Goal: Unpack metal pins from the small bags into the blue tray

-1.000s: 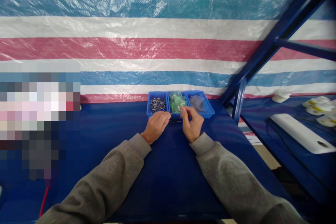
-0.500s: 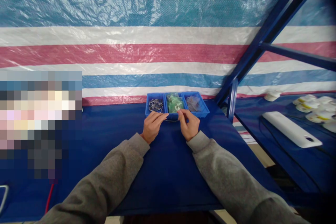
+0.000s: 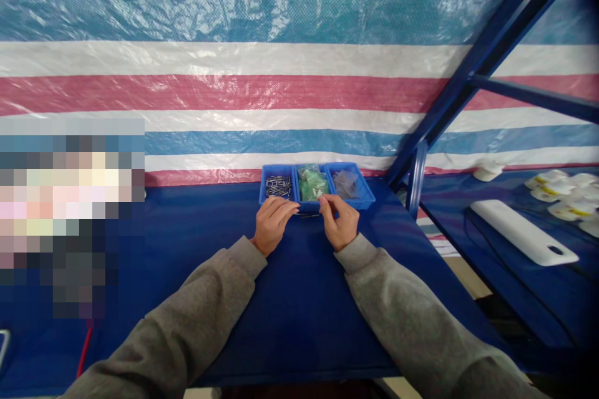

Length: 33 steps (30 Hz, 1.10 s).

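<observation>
Just below the centre of the frame, with wrists nearly level and angled inward, a left hand (image 3: pixel 271 221) and a right hand (image 3: pixel 341 227) facing each other, well apart, backs upward. On the left, fingers bent and drawn together toward a pinch, tips pointing right; on the right, thumb and forefinger pressed together, tips pointing up and left. Forearms in grey sleeves (image 3: pixel 412 305), slanting in from the lower corners.

Contents of either pinch too small to tell, mostly hidden by fingers. Between the hands, a thin dark piece (image 3: pixel 307 215), long axis running across the frame, almost level, ends hard to make out; contact with either hand impossible to tell.

Just beyond, a blue three-compartment tray (image 3: pixel 365 203): metal screws (image 3: pixel 278 187) at left, pointing every way, green packets (image 3: pixel 312 184) in the middle, clear bags (image 3: pixel 346 184) at right. Underneath, a blue table (image 3: pixel 299 324), cut off by the lower edge. At right, a white elongated device (image 3: pixel 524 232); behind, a striped sheet (image 3: pixel 281 93). At left, a pixelated patch, contents unreadable.
</observation>
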Tool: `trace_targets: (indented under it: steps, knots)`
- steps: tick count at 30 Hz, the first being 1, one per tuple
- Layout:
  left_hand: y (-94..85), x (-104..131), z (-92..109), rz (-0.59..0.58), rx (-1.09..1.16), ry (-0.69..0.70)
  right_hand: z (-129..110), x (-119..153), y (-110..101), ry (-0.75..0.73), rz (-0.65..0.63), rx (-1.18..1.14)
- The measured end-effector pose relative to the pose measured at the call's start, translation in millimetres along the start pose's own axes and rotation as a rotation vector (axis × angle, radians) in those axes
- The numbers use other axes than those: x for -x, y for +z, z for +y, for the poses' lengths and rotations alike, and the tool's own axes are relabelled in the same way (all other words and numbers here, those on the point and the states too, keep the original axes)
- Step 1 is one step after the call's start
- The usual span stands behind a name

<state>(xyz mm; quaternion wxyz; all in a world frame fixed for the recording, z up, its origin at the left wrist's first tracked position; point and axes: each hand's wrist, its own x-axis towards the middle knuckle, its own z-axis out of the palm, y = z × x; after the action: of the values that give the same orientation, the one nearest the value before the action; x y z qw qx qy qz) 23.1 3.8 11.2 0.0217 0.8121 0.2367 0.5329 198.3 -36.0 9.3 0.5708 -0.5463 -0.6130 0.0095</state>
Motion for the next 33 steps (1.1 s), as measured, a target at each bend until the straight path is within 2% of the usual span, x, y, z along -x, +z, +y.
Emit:
trace_targets:
  steps: [17,28,33]
  knots:
    - [-3.8,1.2,6.2,0.006,0.05,-0.068,-2.8,-1.7,-0.3,-0.031,-0.085,-0.007]
    - [-4.5,1.0,2.0,0.027,0.064,-0.116,-6.2,-2.7,-1.8,-0.06,-0.141,-0.045]
    - [-2.0,5.7,-0.6,0.026,0.068,-0.186,-4.9,-2.8,-1.9,-0.088,-0.145,-0.06]
